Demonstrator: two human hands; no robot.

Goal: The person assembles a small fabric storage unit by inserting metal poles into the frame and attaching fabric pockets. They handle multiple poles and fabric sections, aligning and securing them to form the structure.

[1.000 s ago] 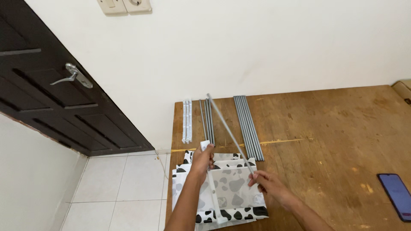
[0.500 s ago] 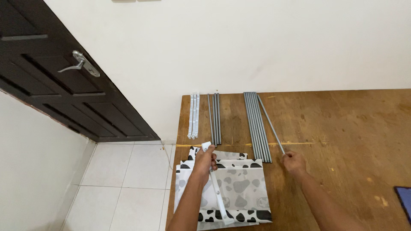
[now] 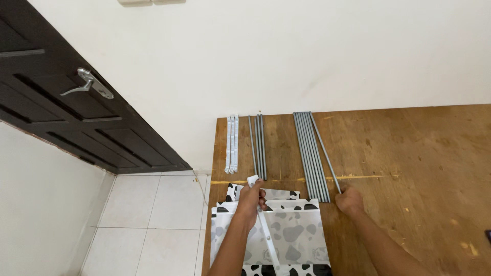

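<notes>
1. The left hand (image 3: 250,197) is curled shut around a white strip (image 3: 263,225) at its top end. The strip runs down from the fist across a cow-print bag (image 3: 286,235).
2. The bag, white with black and grey patches, lies flat on the near left part of the wooden bench (image 3: 409,163), its left side at the bench edge.
3. The right hand (image 3: 349,199) is closed in a loose fist on the near end of a single grey rod (image 3: 324,151); its fingers are tucked under, so how tightly they grip cannot be told.
4. That rod lies slanted, its far end touching the right side of a bundle of grey rods (image 3: 308,153) that lie side by side, pointing at the wall.
5. To the left of the bundle lies a smaller group of three grey rods (image 3: 258,145), and left of those a pair of white strips (image 3: 232,143) near the bench edge.
6. Beyond the bench stands a white wall (image 3: 307,51); to the left are a dark door (image 3: 61,117) with a metal handle (image 3: 87,84) and a white tiled floor (image 3: 148,220).
</notes>
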